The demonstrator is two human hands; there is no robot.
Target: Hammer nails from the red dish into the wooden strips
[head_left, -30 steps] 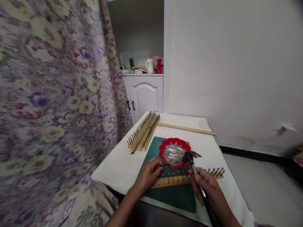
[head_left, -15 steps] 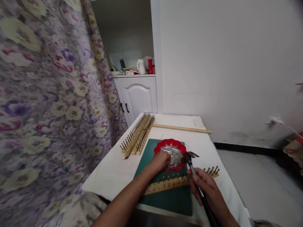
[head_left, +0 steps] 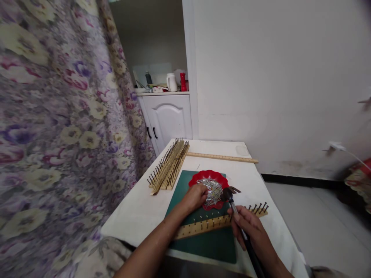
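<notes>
My left hand (head_left: 197,196) rests over the left side of a red scalloped dish (head_left: 209,174) heaped with silvery nails (head_left: 213,190). Its fingers are curled closed at the pile, and the fingertips are hidden. A claw hammer (head_left: 228,194) is gripped in my right hand (head_left: 251,224), head up and handle slanting down toward me. Beneath the hammer runs a wooden strip (head_left: 194,228) with two rows of holes. Dark nails stand in its right end, and several smaller light ones rise near its middle. Strip and dish sit on a green mat (head_left: 203,247).
Wooden strips (head_left: 168,170) bristling with upright nails lie at the left of the white-covered table (head_left: 139,216). Another bare strip (head_left: 220,156) with holes lies across the back. A floral curtain (head_left: 63,135) hangs at the left; a white cabinet (head_left: 171,116) stands behind.
My left hand stays at the nail pile with only a slight shift. The hammer head has moved a little to the left with my right hand. The view has shifted slightly.
</notes>
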